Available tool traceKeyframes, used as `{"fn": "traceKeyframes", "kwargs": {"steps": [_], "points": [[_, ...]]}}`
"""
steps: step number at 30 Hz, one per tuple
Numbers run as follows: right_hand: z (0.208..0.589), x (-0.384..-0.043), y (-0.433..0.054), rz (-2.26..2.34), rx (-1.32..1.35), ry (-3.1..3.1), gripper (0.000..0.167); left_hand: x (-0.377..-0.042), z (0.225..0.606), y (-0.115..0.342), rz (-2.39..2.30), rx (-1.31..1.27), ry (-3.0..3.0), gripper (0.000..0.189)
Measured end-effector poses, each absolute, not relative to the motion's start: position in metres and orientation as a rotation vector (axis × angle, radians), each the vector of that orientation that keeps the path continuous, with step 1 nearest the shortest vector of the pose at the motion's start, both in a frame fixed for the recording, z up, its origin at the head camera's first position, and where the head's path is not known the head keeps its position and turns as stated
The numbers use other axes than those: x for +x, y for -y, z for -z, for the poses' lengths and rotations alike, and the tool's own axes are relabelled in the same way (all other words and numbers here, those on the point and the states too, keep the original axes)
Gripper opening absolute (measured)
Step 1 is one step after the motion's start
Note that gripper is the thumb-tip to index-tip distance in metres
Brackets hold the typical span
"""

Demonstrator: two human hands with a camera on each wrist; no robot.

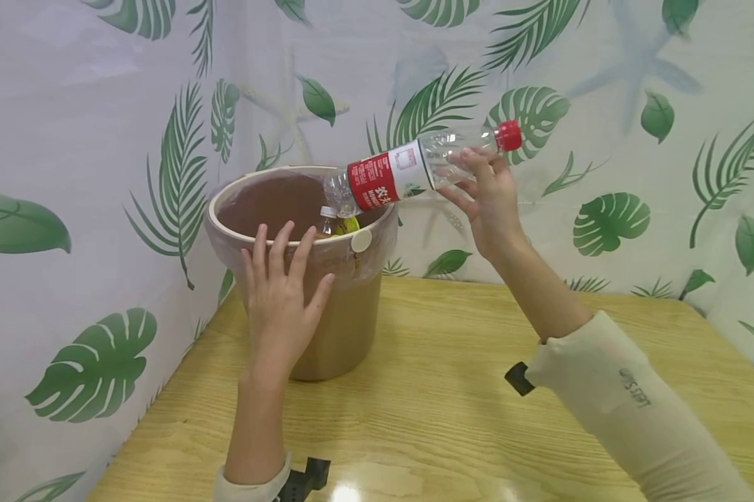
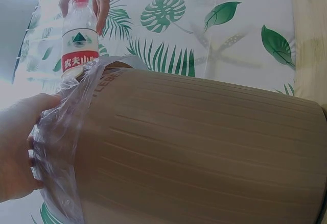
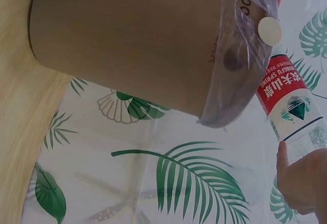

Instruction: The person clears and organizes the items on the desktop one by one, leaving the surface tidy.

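Note:
My right hand [image 1: 486, 199] grips a clear plastic bottle [image 1: 408, 171] near its red-capped end. The bottle has a red and white label and slants down to the left, its base over the bin's opening. A brown trash bin [image 1: 342, 321], lined with a clear plastic bag [image 2: 56, 168], stands upright on the table. My left hand [image 1: 283, 300] rests with spread fingers on the near side of the bin's rim [image 1: 226, 230]. Inside the bin show a small bottle with a white cap [image 1: 328, 219] and a yellow item [image 1: 348, 225], mostly hidden by the rim.
The bin stands on a light wooden table [image 1: 452, 390], near its left edge. White sheeting with green leaf prints [image 1: 609, 223] hangs behind and to the left. A round cream button [image 1: 361, 241] sits on the bin's rim.

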State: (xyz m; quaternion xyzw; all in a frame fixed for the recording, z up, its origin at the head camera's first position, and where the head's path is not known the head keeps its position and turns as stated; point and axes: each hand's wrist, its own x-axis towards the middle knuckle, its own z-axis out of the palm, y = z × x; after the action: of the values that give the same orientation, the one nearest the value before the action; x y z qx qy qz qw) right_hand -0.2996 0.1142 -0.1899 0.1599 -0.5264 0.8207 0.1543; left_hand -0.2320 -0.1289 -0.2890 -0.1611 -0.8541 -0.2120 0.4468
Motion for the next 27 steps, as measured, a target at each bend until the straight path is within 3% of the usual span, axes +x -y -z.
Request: {"fn": "traceKeyframes", "kwargs": {"steps": [8, 17, 27], "points": [[0.197, -0.306, -0.092, -2.313, 0.486, 1.619, 0.046, -0.231, 0.289, 0.13, 0.518, -0.393, 2.128, 0.057], [0.203, -0.308, -0.063, -2.24, 0.495, 1.763, 0.043, -0.231, 0.289, 0.13, 0.515, -0.381, 2.142, 0.058], [0.205, -0.309, -0.044, -2.152, 0.505, 1.919, 0.051, -0.231, 0.289, 0.13, 0.511, -0.386, 2.14, 0.057]]}}
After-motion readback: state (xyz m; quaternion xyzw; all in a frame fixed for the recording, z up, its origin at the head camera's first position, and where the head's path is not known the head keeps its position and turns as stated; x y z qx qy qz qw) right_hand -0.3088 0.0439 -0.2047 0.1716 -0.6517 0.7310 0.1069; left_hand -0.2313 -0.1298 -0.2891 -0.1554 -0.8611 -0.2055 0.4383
